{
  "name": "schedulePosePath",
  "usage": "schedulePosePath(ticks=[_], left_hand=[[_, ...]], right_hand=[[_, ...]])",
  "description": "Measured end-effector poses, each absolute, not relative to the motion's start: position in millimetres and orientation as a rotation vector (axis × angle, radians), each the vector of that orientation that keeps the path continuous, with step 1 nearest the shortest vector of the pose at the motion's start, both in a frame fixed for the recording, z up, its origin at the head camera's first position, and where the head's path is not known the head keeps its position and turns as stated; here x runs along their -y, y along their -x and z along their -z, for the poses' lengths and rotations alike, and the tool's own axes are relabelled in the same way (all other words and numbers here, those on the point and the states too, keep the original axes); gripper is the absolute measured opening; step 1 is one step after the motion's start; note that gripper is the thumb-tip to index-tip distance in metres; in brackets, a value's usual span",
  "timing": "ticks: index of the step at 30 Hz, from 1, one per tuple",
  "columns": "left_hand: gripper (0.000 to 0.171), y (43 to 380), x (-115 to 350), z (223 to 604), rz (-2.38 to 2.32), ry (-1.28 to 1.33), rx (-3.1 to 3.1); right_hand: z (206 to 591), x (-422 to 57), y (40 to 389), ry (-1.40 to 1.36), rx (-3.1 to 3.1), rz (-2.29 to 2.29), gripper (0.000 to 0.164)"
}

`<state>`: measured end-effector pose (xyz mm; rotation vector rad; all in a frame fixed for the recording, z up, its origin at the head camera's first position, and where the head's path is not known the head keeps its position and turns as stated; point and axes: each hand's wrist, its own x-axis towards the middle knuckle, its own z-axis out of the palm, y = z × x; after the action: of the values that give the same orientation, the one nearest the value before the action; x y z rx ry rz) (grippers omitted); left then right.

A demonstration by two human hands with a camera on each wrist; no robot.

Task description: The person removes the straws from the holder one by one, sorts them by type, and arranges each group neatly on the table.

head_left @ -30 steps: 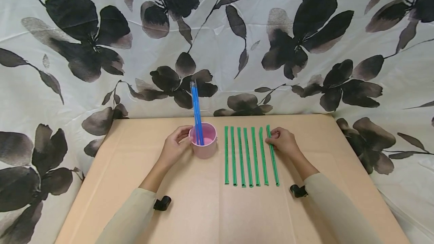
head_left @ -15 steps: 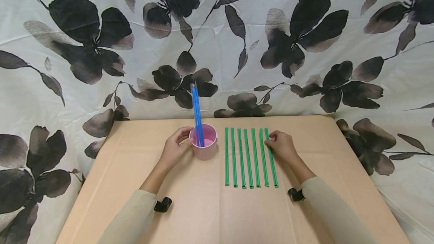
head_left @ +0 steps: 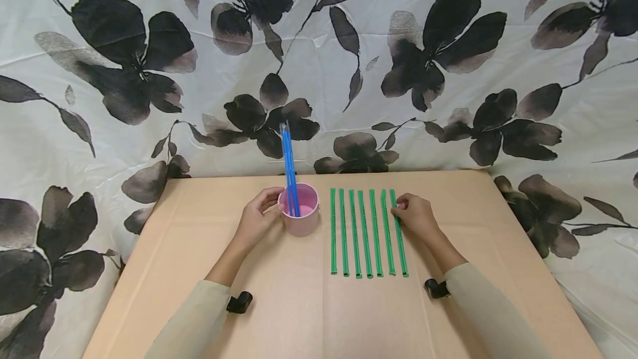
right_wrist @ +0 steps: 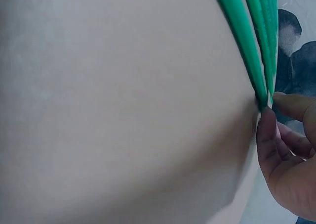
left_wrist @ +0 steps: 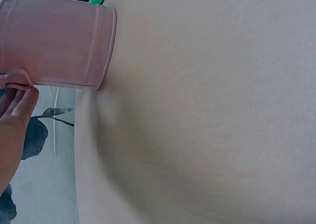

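Note:
A small pink bucket (head_left: 301,225) stands on the table left of centre, with several blue straws (head_left: 290,170) upright in it and leaning left. My left hand (head_left: 258,220) holds the bucket by its left side; in the left wrist view its fingertips (left_wrist: 30,96) meet the bucket's small handle. Right of the bucket, several thin green straws (head_left: 364,231) lie side by side in a row, roughly parallel. My right hand (head_left: 416,212) pinches the rightmost green straw (head_left: 401,248) near its far end, between thumb and forefinger, as the right wrist view also shows.
The table (head_left: 279,303) has a tan covering with a crease down its middle. Behind its far edge hangs a white cloth (head_left: 349,126) with dark printed flowers. A black wrist camera (head_left: 239,302) sits under the left sleeve, another camera (head_left: 437,288) under the right.
The rightmost green straw has come slightly nearer and left at its far end, closer in line with the row, together with my right hand. My left hand stays on the bucket.

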<state>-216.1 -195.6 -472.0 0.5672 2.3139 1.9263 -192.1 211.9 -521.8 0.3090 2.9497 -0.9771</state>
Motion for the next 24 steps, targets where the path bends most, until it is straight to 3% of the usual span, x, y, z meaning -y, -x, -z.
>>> schedulePosePath(ticks=[10,17,24], left_hand=[[0.04,215.9,194.2,470.8,-1.937,-0.538,-2.301],[0.041,223.8,192.5,484.3,-1.969,-0.53,-2.29],[0.04,233.2,190.6,500.6,-1.97,-0.521,-2.325]], right_hand=[[494.4,-189.0,210.4,-0.134,-2.959,1.219,0.035],[475.4,-142.3,237.6,0.024,-2.861,1.408,0.033],[456.2,-89.0,267.6,0.204,-2.773,1.499,0.041]])
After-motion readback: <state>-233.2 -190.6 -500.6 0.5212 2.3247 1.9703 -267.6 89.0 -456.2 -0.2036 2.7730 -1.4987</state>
